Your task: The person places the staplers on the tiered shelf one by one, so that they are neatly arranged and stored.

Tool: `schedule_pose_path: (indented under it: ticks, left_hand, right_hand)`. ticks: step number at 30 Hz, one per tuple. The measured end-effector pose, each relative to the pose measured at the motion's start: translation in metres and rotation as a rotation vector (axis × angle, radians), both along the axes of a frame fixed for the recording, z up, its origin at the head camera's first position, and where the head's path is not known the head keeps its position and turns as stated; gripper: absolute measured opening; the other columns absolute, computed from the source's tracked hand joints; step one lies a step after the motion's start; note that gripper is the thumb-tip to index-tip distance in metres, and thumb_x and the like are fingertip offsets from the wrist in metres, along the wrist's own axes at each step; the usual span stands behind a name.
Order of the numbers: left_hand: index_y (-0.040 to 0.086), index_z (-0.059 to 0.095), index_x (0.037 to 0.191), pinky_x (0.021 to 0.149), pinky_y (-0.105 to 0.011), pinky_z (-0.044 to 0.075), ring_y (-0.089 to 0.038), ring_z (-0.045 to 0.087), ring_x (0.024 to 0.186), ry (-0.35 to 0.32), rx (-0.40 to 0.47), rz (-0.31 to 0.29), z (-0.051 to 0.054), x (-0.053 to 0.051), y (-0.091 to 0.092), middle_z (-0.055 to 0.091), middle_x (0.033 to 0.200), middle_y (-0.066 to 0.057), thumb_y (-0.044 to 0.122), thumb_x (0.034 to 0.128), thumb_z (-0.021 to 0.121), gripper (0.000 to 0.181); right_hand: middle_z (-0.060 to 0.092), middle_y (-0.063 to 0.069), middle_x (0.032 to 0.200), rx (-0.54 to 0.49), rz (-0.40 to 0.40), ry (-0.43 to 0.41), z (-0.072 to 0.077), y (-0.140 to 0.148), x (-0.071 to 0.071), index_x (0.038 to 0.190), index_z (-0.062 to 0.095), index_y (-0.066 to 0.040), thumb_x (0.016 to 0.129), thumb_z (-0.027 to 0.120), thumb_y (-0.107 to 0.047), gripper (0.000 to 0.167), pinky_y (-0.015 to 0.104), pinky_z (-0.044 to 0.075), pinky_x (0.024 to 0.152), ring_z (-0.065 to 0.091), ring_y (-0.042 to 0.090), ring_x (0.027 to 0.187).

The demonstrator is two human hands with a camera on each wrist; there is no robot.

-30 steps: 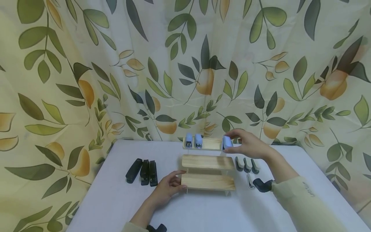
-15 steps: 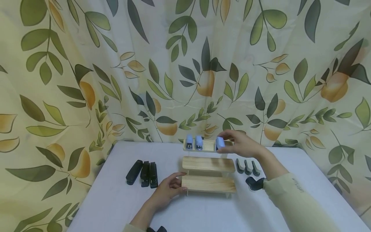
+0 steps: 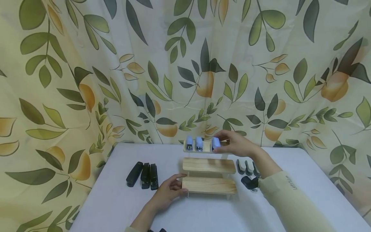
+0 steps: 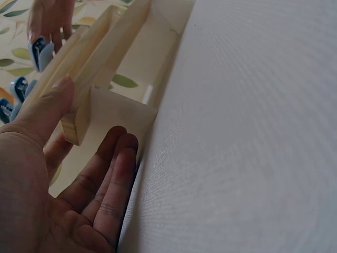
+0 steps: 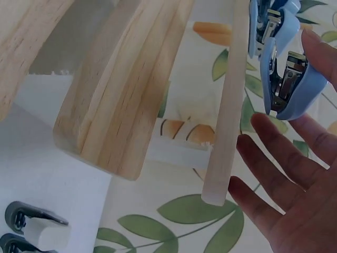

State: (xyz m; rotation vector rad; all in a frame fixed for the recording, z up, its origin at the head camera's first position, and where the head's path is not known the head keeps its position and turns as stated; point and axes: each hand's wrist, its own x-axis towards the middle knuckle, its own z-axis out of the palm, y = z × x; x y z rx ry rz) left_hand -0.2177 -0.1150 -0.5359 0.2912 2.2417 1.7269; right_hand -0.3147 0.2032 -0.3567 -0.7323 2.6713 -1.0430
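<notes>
A three-tier wooden display stand (image 3: 209, 184) stands mid-table. My left hand (image 3: 168, 194) holds the left end of its lowest tier, thumb on top in the left wrist view, the other fingers loosely bent below. On the back, highest tier (image 3: 206, 146), two light-blue staplers (image 3: 199, 143) stand side by side at the left. My right hand (image 3: 239, 145) pinches a third blue stapler (image 3: 215, 142) between thumb and fingers, to the right of those two. In the right wrist view this stapler (image 5: 311, 92) is at the tier's edge; whether it bears on the wood I cannot tell.
Several black staplers (image 3: 145, 175) lie to the left of the stand. On its right lie small staplers with pale tops (image 3: 248, 167), partly behind the right wrist's black camera mount (image 3: 250, 182). A small shiny item (image 3: 254, 190) is mostly hidden there. A leaf-print curtain (image 3: 185, 80) hangs behind.
My right hand has moved left along the highest tier with the blue stapler, nearer the other two. My left hand has stayed at the lowest tier's end.
</notes>
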Motion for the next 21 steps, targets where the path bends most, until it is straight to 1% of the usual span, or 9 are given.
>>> schedule_pose_path:
  ticks: [5,7,10,15,18,21]
  left_hand:
    - [0.038,0.057,0.143,0.087,-0.03,0.054,-0.014,0.068,0.1,-0.006,0.004,0.004,0.0,-0.001,0.0,0.071,0.113,0.0,0.044,0.0881,0.081,0.06]
    - [0.037,0.057,0.143,0.086,-0.03,0.054,-0.014,0.068,0.1,-0.009,0.009,0.004,0.0,0.0,0.0,0.071,0.113,0.0,0.043,0.0882,0.081,0.06]
    - [0.036,0.058,0.143,0.086,-0.03,0.054,-0.015,0.069,0.1,-0.013,0.022,0.003,0.001,0.001,0.0,0.071,0.112,-0.001,0.042,0.0879,0.082,0.06]
    - [0.034,0.058,0.143,0.085,-0.031,0.054,-0.017,0.069,0.099,-0.006,0.046,-0.003,0.002,0.0,0.0,0.071,0.112,-0.003,0.038,0.0881,0.083,0.06]
    - [0.035,0.058,0.143,0.086,-0.031,0.054,-0.017,0.069,0.099,-0.008,0.044,-0.001,0.002,0.0,0.0,0.071,0.112,-0.002,0.038,0.088,0.083,0.06]
    - [0.035,0.058,0.143,0.086,-0.032,0.054,-0.016,0.069,0.098,-0.014,0.037,0.004,0.001,-0.001,0.0,0.071,0.112,-0.001,0.039,0.0872,0.083,0.061]
  right_hand:
    - [0.064,0.011,0.132,0.001,-0.012,-0.015,-0.001,-0.004,-0.002,0.137,0.059,-0.011,0.086,0.085,-0.038,0.063,0.058,0.047,0.109,0.059,0.033,0.126]
    - [0.065,0.011,0.131,0.007,-0.002,-0.007,-0.002,-0.006,-0.003,0.137,0.059,-0.009,0.087,0.084,-0.038,0.063,0.058,0.048,0.107,0.059,0.032,0.124]
    - [0.066,0.01,0.128,0.002,0.006,-0.009,-0.003,-0.01,-0.005,0.136,0.06,-0.009,0.086,0.085,-0.036,0.062,0.056,0.049,0.105,0.06,0.029,0.12]
    - [0.066,0.008,0.126,-0.007,0.015,-0.013,-0.003,-0.013,-0.008,0.134,0.061,-0.011,0.087,0.085,-0.034,0.058,0.051,0.05,0.104,0.061,0.027,0.119]
    - [0.066,0.009,0.125,0.005,0.026,-0.002,-0.003,-0.015,-0.01,0.135,0.061,-0.009,0.088,0.084,-0.034,0.058,0.049,0.052,0.102,0.061,0.027,0.118]
    - [0.067,0.008,0.124,0.013,0.021,-0.011,-0.004,-0.016,-0.012,0.135,0.061,-0.008,0.087,0.085,-0.035,0.06,0.048,0.051,0.102,0.062,0.026,0.117]
